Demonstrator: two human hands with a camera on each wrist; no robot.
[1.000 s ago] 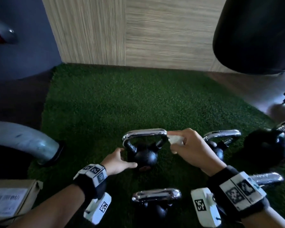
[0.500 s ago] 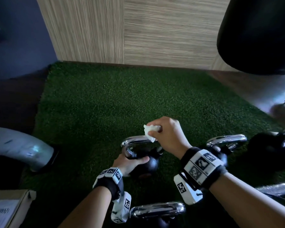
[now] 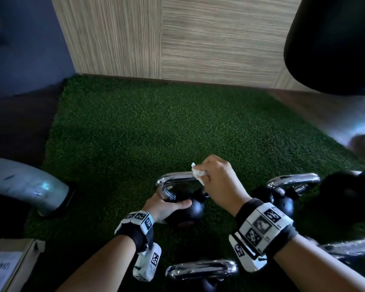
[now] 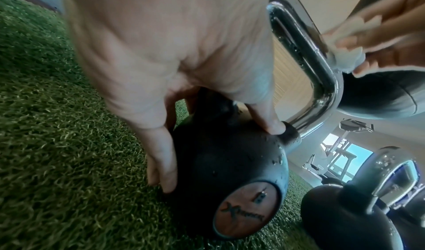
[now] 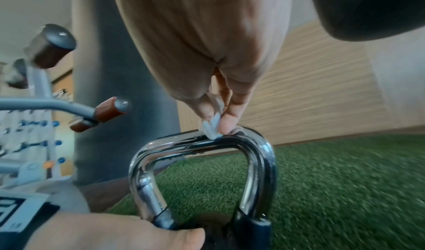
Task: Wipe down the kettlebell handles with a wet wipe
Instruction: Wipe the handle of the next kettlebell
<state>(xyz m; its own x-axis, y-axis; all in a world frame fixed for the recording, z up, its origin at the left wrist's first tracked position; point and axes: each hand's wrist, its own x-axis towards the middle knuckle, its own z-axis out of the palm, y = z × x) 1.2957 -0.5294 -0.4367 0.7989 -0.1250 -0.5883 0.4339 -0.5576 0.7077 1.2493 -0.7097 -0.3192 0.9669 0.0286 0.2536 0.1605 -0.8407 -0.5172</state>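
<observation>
1. The left hand (image 3: pixel 164 208) gripped the black kettlebell (image 3: pixel 190 209) at its body, fingers curled round it on the green turf (image 3: pixel 135 133);
2. The right hand (image 3: pixel 219 178) pinched the white wet wipe (image 3: pixel 198 175) onto the chrome handle (image 3: pixel 175 180), just above the left hand;
3. Another kettlebell (image 3: pixel 282 199) stood just right of the right hand.

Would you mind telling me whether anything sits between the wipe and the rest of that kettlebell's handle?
Nothing visible does: the right hand presses the wipe onto the handle, whose bar is bare leftward.
</observation>
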